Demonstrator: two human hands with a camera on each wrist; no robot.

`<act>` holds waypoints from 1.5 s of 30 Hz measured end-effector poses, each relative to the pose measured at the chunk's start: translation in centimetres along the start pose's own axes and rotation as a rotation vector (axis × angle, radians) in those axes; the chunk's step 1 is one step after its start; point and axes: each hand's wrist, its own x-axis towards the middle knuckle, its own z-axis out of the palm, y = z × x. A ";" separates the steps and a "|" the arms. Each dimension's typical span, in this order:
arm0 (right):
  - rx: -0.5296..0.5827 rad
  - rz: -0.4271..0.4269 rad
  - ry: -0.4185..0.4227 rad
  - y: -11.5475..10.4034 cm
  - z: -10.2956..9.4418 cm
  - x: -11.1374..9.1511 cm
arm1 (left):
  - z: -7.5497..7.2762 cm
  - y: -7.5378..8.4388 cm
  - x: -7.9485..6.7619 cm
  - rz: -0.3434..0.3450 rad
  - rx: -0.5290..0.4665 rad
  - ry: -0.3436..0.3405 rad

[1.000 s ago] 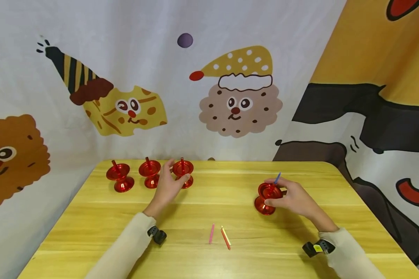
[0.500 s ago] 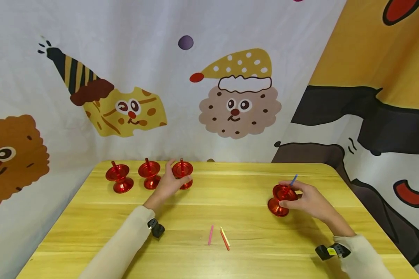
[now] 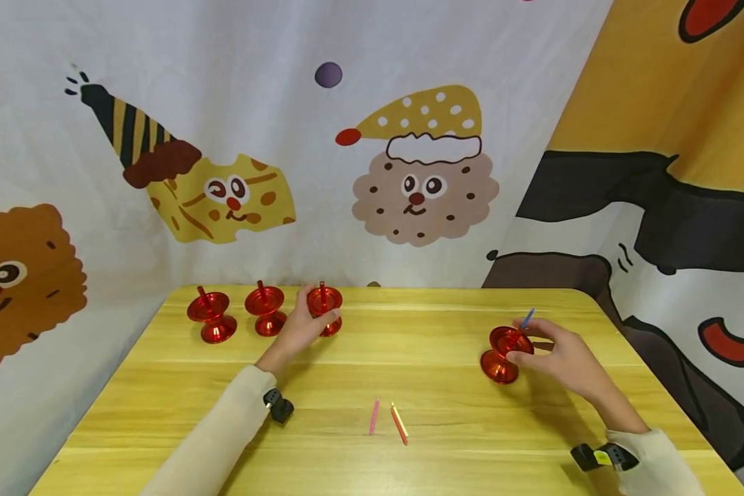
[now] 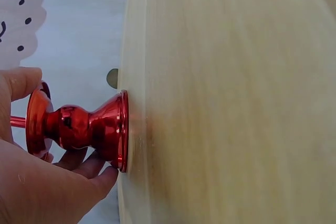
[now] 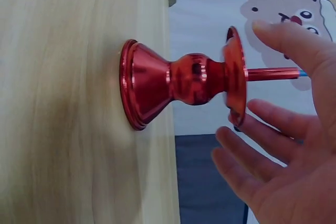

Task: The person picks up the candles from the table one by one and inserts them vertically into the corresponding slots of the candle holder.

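At the back of the table, my left hand [image 3: 299, 329] grips a red candle holder [image 4: 76, 127], its thumb at the dish rim and several fingers curled round the stem. The holder has a red tube rising from its dish. My right hand [image 3: 569, 355] is beside another red candle holder [image 3: 500, 370] at the table's right. A thin blue candle [image 3: 528, 317] stands in this holder's tube, leaning to the right in the head view. In the right wrist view, the thumb is apart from the dish and the loosely spread fingers lie close behind its rim.
Two more red candle holders [image 3: 218, 328] [image 3: 268, 322] stand at the back left. A pink candle [image 3: 375, 417], a yellow candle [image 3: 399, 415] and a red candle [image 3: 399, 426] lie on the wooden table [image 3: 322, 455]. A patterned curtain [image 3: 322, 207] hangs behind the table.
My right hand has moved right with the blue-candle holder, then loosened its fingers from the dish and drawn slightly away. My left hand has stayed at its holder.
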 end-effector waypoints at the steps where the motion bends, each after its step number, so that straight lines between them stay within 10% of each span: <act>1: -0.001 0.004 0.036 -0.1 -0.1 -0.2 | 0.0 0.0 0.0 0.001 -0.002 -0.001; 12: 0.026 -0.019 0.349 -2.3 -0.4 -3.0 | 0.7 0.4 -0.5 0.027 -0.029 -0.009; 25: 0.414 -0.258 -0.050 -6.2 4.5 -3.2 | 1.6 0.6 -1.1 0.047 -0.061 -0.067; 36: 0.589 -0.078 -0.405 -7.4 10.7 -2.2 | 3.1 1.1 -1.8 0.069 -0.055 -0.078; 45: 0.495 -0.015 -0.440 -9.4 14.1 -1.3 | 4.0 1.7 -2.5 0.094 -0.044 -0.132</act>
